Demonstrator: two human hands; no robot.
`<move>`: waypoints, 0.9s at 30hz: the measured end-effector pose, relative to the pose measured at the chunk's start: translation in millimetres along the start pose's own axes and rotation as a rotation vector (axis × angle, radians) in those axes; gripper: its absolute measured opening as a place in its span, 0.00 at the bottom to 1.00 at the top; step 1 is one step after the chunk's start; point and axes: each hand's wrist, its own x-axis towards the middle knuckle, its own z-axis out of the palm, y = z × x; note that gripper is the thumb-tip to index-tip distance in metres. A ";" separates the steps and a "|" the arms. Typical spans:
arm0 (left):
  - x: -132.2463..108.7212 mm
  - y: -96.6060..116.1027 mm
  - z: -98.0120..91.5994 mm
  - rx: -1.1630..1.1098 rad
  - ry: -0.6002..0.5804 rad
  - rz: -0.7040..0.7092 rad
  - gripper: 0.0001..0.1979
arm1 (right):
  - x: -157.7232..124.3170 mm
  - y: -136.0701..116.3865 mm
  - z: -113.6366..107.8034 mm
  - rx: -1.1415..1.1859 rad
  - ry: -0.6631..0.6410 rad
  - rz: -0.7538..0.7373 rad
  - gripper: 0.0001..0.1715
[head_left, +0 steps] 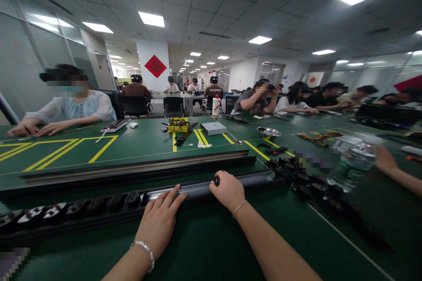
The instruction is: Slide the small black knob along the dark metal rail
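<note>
While left hand (pixel 158 217) is resting, fingers outstretched, on rail (pixel 195 195), apparently steadying it, right hand (pixel 229 192) is pinching black piece (pixel 216 181) between fingertips.

The green surface (pixel 204 246) (yellow stripes (pixel 103 149) mark its far part) carries a long black channel (pixel 99 224), with a second rail (pixel 141 167) lying just beyond. Farther off sit a yellow box (pixel 174 129), a grey box (pixel 213 128) and a metal bowl (pixel 268 135); black parts (pixel 301 189) lie clustered near a clear bottle (pixel 352 164).
</note>
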 end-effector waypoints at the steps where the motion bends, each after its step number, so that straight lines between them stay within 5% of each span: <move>1: 0.0 0.0 -0.2 -0.001 -0.002 -0.001 0.28 | 0.1 -0.5 -0.5 0.000 -0.007 0.006 0.10; 27: 1.2 2.0 -3.1 -0.004 -0.015 -0.003 0.28 | 2.5 -4.6 -4.5 -0.007 -0.051 0.056 0.11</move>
